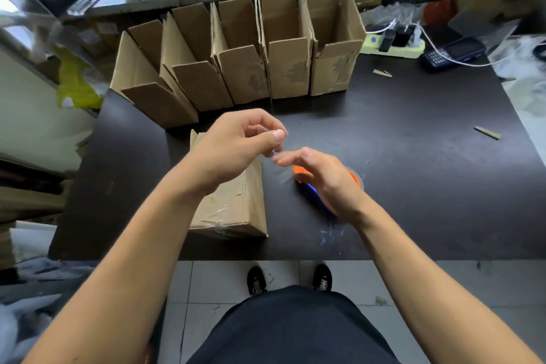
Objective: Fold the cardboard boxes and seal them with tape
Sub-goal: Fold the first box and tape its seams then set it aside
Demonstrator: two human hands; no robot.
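Note:
A closed cardboard box point(233, 210) lies on the black table point(413, 174) near its front edge, with clear tape across its top. My left hand point(236, 145) hovers above that box and pinches a piece of clear tape between thumb and fingers. Just to the right, my right hand point(322, 177) is above an orange and blue tape dispenser point(307, 186), with its fingers relaxed and reaching toward the tape end. The dispenser is mostly hidden under the hand. Whether the right fingertips touch the tape is unclear.
Several upright open cardboard boxes point(283, 68) stand in a row at the back of the table. A power strip point(393, 46), a dark handheld device point(452, 53) and white cables lie at the back right. Small cardboard scraps point(487, 133) lie on the right side.

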